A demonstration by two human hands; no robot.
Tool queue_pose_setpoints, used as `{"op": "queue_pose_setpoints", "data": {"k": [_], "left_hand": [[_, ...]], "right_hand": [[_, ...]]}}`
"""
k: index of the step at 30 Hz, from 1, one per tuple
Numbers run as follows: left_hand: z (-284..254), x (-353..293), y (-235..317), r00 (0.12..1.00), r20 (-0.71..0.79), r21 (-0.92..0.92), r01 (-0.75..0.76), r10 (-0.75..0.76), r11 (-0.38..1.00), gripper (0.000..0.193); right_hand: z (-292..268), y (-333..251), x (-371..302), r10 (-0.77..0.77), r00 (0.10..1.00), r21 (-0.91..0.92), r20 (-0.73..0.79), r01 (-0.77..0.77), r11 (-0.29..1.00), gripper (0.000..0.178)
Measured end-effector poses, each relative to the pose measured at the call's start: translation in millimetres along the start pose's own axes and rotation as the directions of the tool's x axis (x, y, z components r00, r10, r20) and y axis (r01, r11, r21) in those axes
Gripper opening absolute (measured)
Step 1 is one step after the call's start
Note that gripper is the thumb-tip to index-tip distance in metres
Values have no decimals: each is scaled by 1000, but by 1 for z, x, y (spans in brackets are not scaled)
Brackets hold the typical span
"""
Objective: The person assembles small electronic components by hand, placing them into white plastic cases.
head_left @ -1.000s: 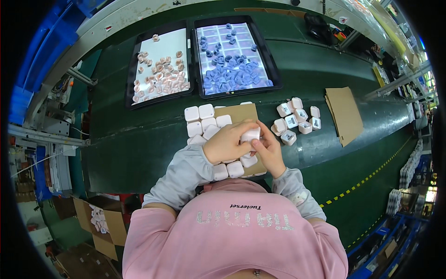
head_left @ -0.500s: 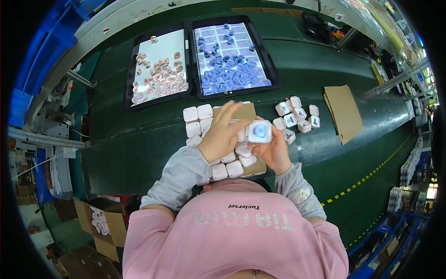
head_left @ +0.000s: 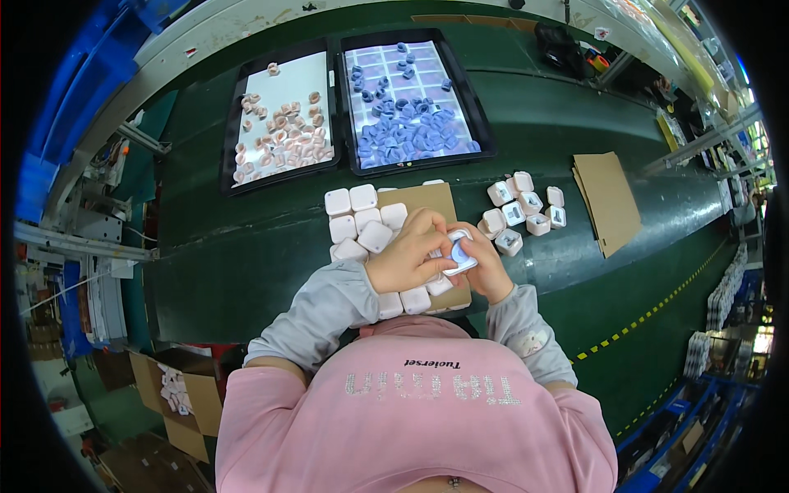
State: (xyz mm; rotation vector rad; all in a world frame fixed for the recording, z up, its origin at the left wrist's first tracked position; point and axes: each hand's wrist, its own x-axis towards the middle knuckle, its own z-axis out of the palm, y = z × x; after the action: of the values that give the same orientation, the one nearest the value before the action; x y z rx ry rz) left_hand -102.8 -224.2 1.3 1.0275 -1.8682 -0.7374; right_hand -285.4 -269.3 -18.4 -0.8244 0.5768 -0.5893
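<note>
A small white square box (head_left: 468, 265) with rounded corners is held between both hands, tilted, with a light blue round piece (head_left: 458, 251) inside it. My right hand (head_left: 488, 269) wraps round its right side, thumb on the near top edge. My left hand (head_left: 408, 256) is closed at its left side, with fingertips pressed on the blue piece and the rim. Beneath the hands, several closed white boxes (head_left: 362, 197) stand in rows on a cardboard sheet (head_left: 429, 197). The hands hide part of these rows.
Beyond the hands lie a black tray of blue pieces (head_left: 415, 131) and one of beige pieces (head_left: 292, 135). Several open white boxes (head_left: 514, 214) cluster at right, near folded cardboard (head_left: 608, 201). A carton (head_left: 201, 394) holding pale items stands lower left.
My left hand has come down from above and closed on the box. The box has been lowered and tilted toward my left fingers.
</note>
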Motion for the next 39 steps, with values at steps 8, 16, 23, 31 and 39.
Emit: {"op": "queue_pose_setpoints", "data": {"k": [8,16,23,31,39], "left_hand": [[-18,18,14,997,-74,-343,8,-35,939,18],[-62,66,-123,767,-509,-206,333,-391,920,24],[-36,54,-102,941,260,159,180,-218,971,52],[43,9,-57,676,618,541,4,-401,841,65],[17,29,-23,981,155,-63,129,-118,990,68]], "right_hand": [[-33,5,3,27,989,512,147,-99,853,42],[-150,-18,8,-266,626,-265,-733,98,959,28],[-211,-1,7,-258,537,-396,-803,-157,905,55],[-153,29,17,-613,615,-833,-495,-134,538,35],[-24,5,-5,-124,988,-12,-92,123,992,58]]}}
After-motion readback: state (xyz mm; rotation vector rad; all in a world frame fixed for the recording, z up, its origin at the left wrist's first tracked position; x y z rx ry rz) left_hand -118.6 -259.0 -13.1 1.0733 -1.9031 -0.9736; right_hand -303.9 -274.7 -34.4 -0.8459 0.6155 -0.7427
